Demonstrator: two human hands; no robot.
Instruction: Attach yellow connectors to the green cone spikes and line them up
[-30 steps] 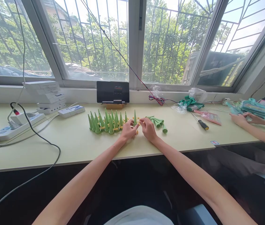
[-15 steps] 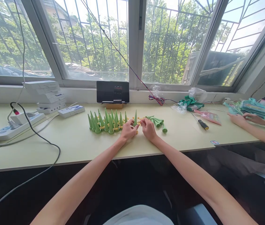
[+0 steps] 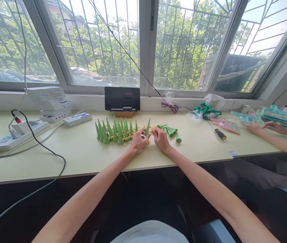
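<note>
My left hand is closed around the lower part of a green plastic cone, which leans slightly right. Close beside it, my right hand pinches at a small yellow piece by the cone's base; the fingers hide most of it. To the left stand several upright green cones in rows, with yellow pieces around and between their lower parts. Several loose green cones lie on their sides just right of my right hand.
A black tablet stands at the back by the window. At left are a power strip, white boxes and a black cable. At right lie a screwdriver and plastic bags. Another person's hands work farther right.
The cone in my left hand has tipped from upright to a slight lean right. My hands stay nearly in place. The other person's near hand has moved a little left.
</note>
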